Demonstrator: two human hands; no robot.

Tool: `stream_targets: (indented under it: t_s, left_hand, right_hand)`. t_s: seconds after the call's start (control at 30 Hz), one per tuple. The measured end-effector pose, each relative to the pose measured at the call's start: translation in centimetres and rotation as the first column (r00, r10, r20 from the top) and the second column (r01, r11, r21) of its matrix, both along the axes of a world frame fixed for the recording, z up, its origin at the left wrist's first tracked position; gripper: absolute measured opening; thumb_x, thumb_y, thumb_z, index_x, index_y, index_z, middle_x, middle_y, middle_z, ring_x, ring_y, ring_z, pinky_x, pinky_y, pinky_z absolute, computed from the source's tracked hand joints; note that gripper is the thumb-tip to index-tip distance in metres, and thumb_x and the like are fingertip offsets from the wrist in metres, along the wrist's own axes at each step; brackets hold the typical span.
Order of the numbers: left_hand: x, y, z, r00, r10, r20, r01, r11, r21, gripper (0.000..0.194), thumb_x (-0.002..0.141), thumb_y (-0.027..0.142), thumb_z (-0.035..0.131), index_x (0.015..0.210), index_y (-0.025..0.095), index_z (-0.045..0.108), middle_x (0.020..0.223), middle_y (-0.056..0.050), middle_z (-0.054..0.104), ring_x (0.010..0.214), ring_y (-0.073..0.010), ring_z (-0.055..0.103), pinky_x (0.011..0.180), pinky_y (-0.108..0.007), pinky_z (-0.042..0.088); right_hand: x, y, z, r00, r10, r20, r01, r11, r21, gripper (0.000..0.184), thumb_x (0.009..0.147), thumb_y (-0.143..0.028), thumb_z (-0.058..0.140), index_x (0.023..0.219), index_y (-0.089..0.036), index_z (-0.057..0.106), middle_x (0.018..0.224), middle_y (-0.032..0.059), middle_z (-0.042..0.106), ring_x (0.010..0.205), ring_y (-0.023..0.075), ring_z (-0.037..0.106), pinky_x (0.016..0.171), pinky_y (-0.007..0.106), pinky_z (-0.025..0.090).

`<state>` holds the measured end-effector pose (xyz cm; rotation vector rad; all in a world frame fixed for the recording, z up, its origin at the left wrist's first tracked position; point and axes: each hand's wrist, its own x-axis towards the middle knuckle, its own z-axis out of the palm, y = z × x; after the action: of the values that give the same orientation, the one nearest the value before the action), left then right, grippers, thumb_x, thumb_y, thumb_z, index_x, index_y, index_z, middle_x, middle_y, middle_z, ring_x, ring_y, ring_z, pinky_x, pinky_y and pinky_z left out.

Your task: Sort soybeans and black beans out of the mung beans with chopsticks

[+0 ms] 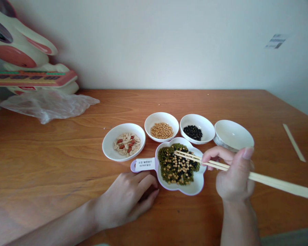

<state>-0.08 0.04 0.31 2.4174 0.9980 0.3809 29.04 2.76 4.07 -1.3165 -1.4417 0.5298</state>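
Note:
My right hand is closed around a pair of light wooden chopsticks. Their tips are in a flower-shaped dish, white with a lilac rim, touching the mixed beans: green, black and pale yellow ones. Whether a bean is pinched between the tips is too small to tell. On the table just left of the dish rests my left hand, loosely bent, thumb apart from the fingers, nothing visible in it. It lies below the dish's handle, which carries a white label.
Behind the dish stand white bowls: one with peanuts, one with yellow soybeans, one with black beans, and one with nothing visible inside. A wooden stick lies right; a plastic bag and a cartoon toy are back left.

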Motion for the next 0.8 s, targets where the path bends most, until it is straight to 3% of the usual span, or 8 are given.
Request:
stream_targets:
  t_s: [0.13, 0.27, 0.47, 0.7, 0.8]
  left_hand:
    - [0.0, 0.0, 0.1, 1.000, -0.002, 0.007, 0.002, 1.000, 0.005, 0.007, 0.107, 0.023, 0.055, 0.111, 0.026, 0.060, 0.099, 0.001, 0.074, 0.080, -0.0172, 0.071, 0.069, -0.031, 0.050]
    - [0.0, -0.1, 0.1, 1.000, -0.004, -0.004, 0.004, 1.000, 0.007, 0.007, 0.107, 0.023, 0.055, 0.111, 0.026, 0.060, 0.099, 0.001, 0.074, 0.080, -0.0176, 0.071, 0.069, -0.031, 0.051]
    - [0.1, 0.0, 0.1, 1.000, -0.008, -0.008, 0.008, 1.000, 0.012, 0.007, 0.107, 0.023, 0.054, 0.110, 0.026, 0.060, 0.099, 0.000, 0.074, 0.079, -0.0176, 0.071, 0.068, -0.030, 0.050]
    - [0.0, 0.1, 0.2, 1.000, 0.001, -0.010, -0.001, 1.000, -0.003, 0.008, 0.107, 0.024, 0.053, 0.111, 0.027, 0.060, 0.100, 0.001, 0.075, 0.080, -0.0177, 0.072, 0.069, -0.030, 0.051]
    - [0.1, 0.0, 0.3, 1.000, 0.001, -0.009, -0.001, 1.000, 0.005, 0.008, 0.107, 0.023, 0.054, 0.110, 0.026, 0.061, 0.100, 0.000, 0.074, 0.080, -0.0180, 0.071, 0.069, -0.030, 0.052]
  right_hand:
    - [-0.1, -0.1, 0.3, 0.999, -0.026, -0.039, 0.026, 1.000, 0.008, 0.100, 0.102, -0.083, 0.008, 0.055, -0.021, 0.072, 0.050, 0.0076, 0.067, 0.048, 0.0186, 0.063, 0.047, 0.031, 0.043]
    - [-0.8, -0.5, 0.9, 0.979, -0.146, -0.142, 0.152, 0.988, 0.030, 0.100, 0.102, -0.081, 0.005, 0.053, -0.021, 0.069, 0.050, 0.0072, 0.064, 0.051, 0.0201, 0.064, 0.050, 0.033, 0.044]
    - [-0.8, -0.4, 0.8, 0.946, -0.196, -0.257, 0.253, 0.944, 0.210, 0.096, 0.106, -0.074, 0.006, 0.056, -0.022, 0.069, 0.051, 0.0054, 0.063, 0.055, 0.0198, 0.066, 0.059, 0.034, 0.048]
    - [-0.3, 0.0, 0.8, 0.881, -0.236, -0.409, 0.408, 0.817, 0.407, 0.084, 0.111, -0.057, 0.013, 0.054, -0.023, 0.065, 0.049, 0.0030, 0.058, 0.053, 0.0204, 0.066, 0.064, 0.037, 0.051]
    - [-0.8, 0.8, 1.4, 0.829, -0.227, -0.511, 0.496, 0.720, 0.485, 0.083, 0.111, -0.054, 0.011, 0.051, -0.024, 0.061, 0.046, 0.0025, 0.053, 0.051, 0.0193, 0.063, 0.059, 0.035, 0.047]
